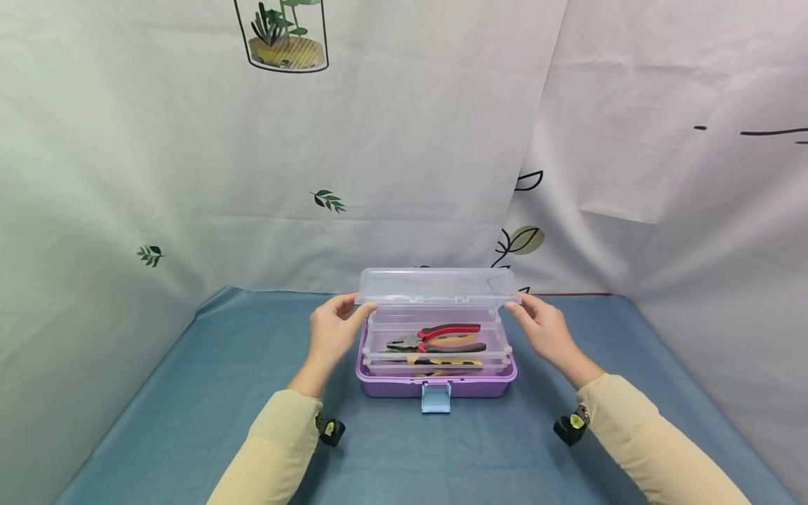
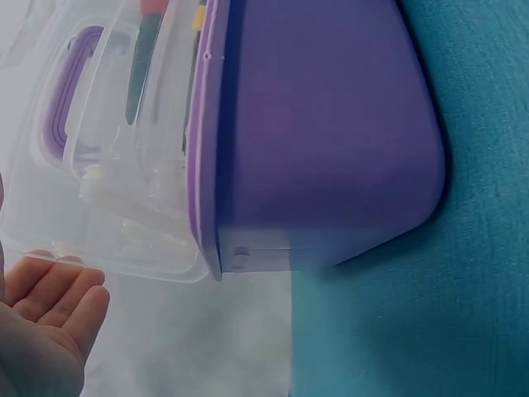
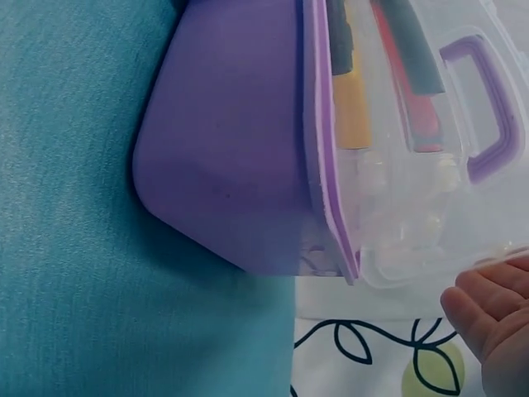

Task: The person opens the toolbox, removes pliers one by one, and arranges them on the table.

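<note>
Two sleeves (image 1: 271, 445), left hand (image 1: 331, 331) and right hand (image 1: 546, 332) in half-closed pinches on one clear lid (image 1: 438, 283) of one purple box (image 1: 390, 387).

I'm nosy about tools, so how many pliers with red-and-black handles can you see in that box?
1. The pliers lie in a clear tray of the purple box. Some yellow-and-black things show only partly, so more pliers may be hidden there.

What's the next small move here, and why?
Probably ease the clear lid further back, evenly: the left hand and right hand hold its opposite ends, the blue latch hangs undone, and letting go now might drop it toward the pliers in the tray.
</note>
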Action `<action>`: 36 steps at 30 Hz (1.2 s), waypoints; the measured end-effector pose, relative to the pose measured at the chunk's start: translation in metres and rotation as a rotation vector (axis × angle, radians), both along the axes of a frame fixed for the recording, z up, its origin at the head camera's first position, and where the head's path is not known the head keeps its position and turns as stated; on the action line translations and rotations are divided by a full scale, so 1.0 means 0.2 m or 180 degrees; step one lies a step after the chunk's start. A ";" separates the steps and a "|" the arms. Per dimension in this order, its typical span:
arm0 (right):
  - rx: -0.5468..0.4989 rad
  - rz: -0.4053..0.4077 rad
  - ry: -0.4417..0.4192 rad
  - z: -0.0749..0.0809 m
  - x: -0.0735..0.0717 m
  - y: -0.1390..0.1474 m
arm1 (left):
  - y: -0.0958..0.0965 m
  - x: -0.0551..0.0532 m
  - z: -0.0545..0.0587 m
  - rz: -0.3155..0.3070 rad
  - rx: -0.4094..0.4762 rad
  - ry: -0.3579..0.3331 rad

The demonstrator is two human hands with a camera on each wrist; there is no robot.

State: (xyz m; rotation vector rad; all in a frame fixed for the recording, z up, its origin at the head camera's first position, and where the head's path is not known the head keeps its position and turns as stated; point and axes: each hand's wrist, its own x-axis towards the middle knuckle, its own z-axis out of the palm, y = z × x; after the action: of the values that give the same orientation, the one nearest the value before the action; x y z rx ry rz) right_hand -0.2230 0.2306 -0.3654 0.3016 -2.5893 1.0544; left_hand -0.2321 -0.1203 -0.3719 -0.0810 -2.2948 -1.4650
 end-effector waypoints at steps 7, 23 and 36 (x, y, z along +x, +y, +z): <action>0.0018 -0.0014 -0.0099 0.02 -0.01 0.00 | 0.00 -0.01 0.03 0.0006 -0.0055 -0.0097; 0.0017 -0.0033 -0.0214 0.07 -0.02 -0.01 | -0.01 -0.02 0.08 0.0026 -0.0176 -0.0110; 0.0027 -0.0075 -0.0272 0.11 -0.03 -0.01 | -0.02 -0.03 0.11 0.0014 -0.0184 -0.0258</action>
State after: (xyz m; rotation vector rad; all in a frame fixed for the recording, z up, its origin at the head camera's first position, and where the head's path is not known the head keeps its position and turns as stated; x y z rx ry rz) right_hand -0.2293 0.2289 -0.3434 0.2323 -2.6666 1.0703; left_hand -0.2386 -0.1249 -0.3491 -0.0336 -2.4007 -1.4245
